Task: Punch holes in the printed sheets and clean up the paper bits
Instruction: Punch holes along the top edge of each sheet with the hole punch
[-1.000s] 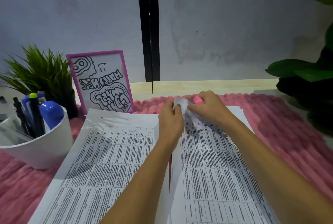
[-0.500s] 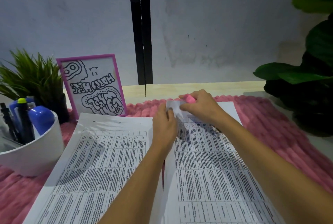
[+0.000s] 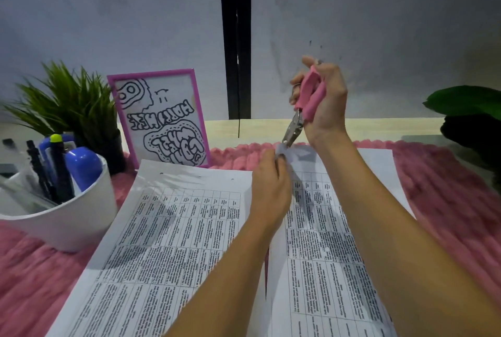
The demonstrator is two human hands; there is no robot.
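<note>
Two printed sheets with tables lie side by side on a pink fluffy mat (image 3: 447, 201). The left sheet (image 3: 173, 241) shows small punched holes along its top edge. My left hand (image 3: 271, 190) pinches the lifted top corner of the right sheet (image 3: 322, 255). Above it, my right hand (image 3: 322, 103) grips a pink-handled hole punch (image 3: 303, 109), raised and tilted, its metal jaw pointing down to just above that pinched corner.
A white cup (image 3: 62, 217) of pens and markers stands at the left, with a small green plant (image 3: 67, 103) behind it. A pink-framed drawing (image 3: 160, 120) leans at the back. Dark leaves of a larger plant (image 3: 471, 120) fill the right edge.
My right hand has lifted the punch up off the right sheet's top corner, so the tool now shows. My left hand keeps hold of that corner.
</note>
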